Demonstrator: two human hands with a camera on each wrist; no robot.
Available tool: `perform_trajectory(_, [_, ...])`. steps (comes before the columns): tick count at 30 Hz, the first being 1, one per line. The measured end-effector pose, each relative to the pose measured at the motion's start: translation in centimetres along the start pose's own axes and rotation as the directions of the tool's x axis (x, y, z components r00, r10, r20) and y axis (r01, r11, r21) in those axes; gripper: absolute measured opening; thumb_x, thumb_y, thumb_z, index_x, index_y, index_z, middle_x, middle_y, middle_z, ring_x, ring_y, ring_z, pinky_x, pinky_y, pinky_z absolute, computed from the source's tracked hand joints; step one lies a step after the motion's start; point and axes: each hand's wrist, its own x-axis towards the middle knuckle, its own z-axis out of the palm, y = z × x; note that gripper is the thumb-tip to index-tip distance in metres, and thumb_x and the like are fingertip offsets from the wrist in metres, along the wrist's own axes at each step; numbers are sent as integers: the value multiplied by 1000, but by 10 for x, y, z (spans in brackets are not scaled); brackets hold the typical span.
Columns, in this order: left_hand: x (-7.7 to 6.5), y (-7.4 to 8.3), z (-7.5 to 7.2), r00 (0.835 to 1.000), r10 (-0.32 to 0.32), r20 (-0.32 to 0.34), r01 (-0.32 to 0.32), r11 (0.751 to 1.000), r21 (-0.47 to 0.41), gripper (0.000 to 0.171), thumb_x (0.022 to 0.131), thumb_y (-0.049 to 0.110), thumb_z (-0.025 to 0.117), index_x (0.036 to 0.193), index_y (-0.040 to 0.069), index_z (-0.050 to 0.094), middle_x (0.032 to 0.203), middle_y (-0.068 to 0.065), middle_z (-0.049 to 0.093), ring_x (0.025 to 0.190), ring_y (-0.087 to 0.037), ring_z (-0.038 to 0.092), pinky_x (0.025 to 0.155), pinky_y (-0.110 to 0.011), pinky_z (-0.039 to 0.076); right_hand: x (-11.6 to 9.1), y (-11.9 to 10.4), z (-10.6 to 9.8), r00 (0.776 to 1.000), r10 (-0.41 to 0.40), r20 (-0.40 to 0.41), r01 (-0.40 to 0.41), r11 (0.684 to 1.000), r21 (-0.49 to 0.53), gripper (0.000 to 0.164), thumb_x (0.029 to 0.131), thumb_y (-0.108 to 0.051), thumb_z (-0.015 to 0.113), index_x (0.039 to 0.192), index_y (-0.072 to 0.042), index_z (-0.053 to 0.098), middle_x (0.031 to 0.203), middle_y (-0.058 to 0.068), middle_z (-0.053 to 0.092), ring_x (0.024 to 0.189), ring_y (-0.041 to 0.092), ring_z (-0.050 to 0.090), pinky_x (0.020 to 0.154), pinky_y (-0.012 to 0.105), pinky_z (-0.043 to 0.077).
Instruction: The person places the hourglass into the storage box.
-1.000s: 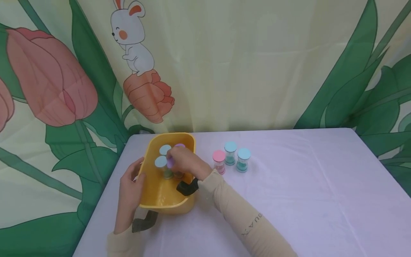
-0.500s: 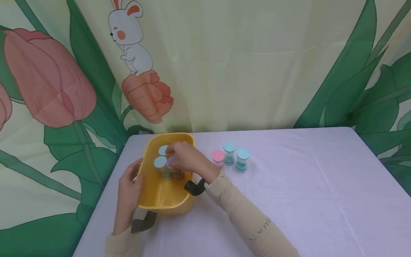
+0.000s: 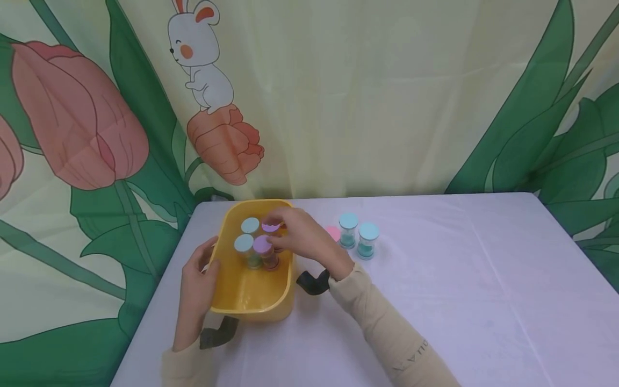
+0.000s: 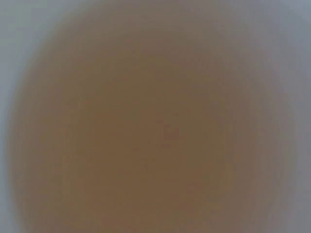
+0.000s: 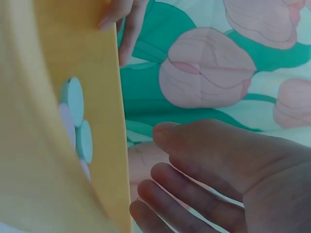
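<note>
Head view: the right hand (image 3: 303,234), fingers parted and gripping nothing, has shifted toward three o'clock, baring two purple-capped jars (image 3: 263,245) at one o'clock inside the yellow tub (image 3: 246,294) (the left hand (image 3: 197,279) pinches its nine-o'clock rim).

The yellow tub (image 3: 246,293) presents as smooth plastic, glossy inside; the small containers (image 3: 366,249) look clear and smooth with matt, plastic-looking lids (image 3: 369,231); the counter cover (image 3: 459,295), sleeves (image 3: 382,328) and printed backdrop (image 3: 362,107) appear matt cloth.
</note>
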Motion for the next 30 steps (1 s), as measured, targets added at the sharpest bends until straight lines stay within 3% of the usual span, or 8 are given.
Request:
perform_trajectory(13, [-1,-1,1,1000,3,-8,-2,1000,14,49,101,18,43,150,18,43,144,-11,52,125,-29,53,105,-48,46,-12,18,-15,996,-26,-85,23,999,-34,33,85,-13,77,114,0,68,114,12,70,109,26,64,94,33,53])
perform_trajectory(21, [-1,-1,0,1000,-7,-3,7,1000,2,49,101,18,44,150,18,43,146,-11,51,128,-30,51,106,-49,44,-23,27,-24,990,-55,-133,53,998,-13,32,87,-9,74,116,2,67,115,15,70,110,28,65,94,38,54])
perform_trajectory(30, [0,-2,0,1000,14,-5,-14,1000,24,48,101,17,43,149,18,44,143,-10,53,125,-27,54,103,-48,46,-40,44,-40,979,-20,-205,21,1000,1,29,86,-9,74,113,-2,69,113,8,70,109,22,64,96,38,53])
